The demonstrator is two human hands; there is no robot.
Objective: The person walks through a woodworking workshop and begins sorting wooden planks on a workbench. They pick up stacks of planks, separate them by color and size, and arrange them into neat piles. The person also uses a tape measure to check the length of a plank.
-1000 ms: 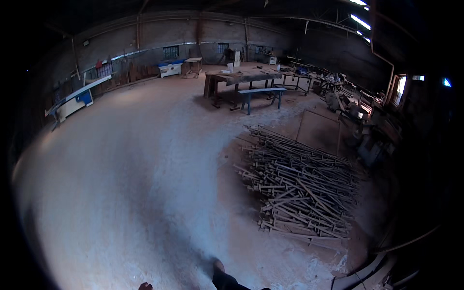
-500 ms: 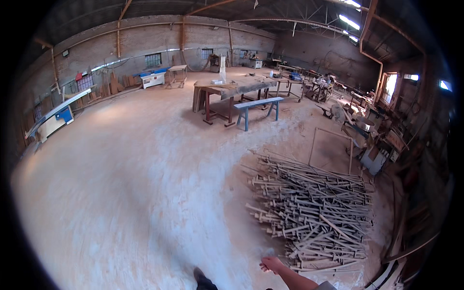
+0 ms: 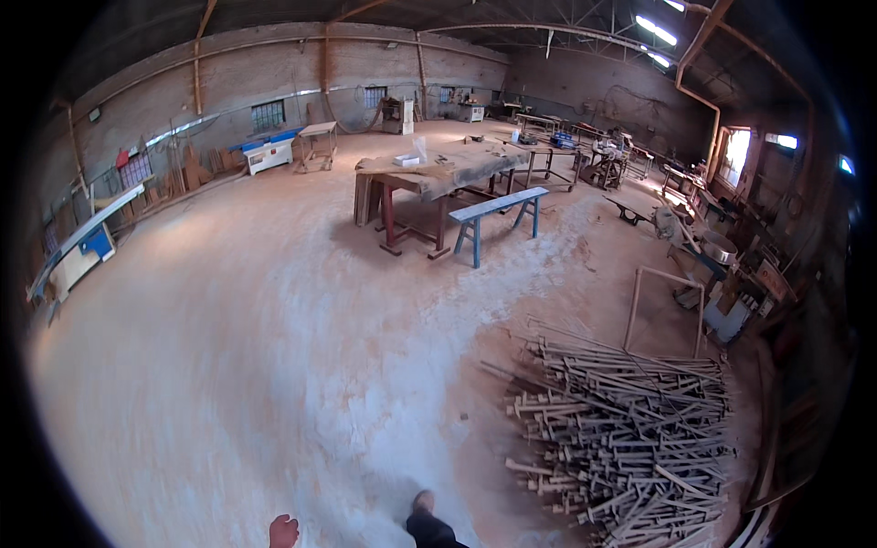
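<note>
My left hand [image 3: 283, 532] shows at the lower edge, hanging over the dusty floor, with its fingers loosely curled in and nothing seen in them. It touches nothing. My right hand is out of view. To the right of the left hand, my shoe and dark trouser leg [image 3: 429, 525] are stepping forward on the floor. A large pile of long metal clamp-like bars [image 3: 639, 438] lies on the floor at the right.
Ahead stands a heavy worktable [image 3: 429, 178] with a blue bench [image 3: 498, 205] beside it. A wooden frame [image 3: 637, 306] stands behind the pile. Machines with blue parts [image 3: 269, 153] line the left wall; more tables [image 3: 553, 166] and clutter stand at the back right.
I have moved forward; the worktable and bench look nearer, and the pile has slid right and down. My right hand has left the view, and my left hand has come in.
</note>
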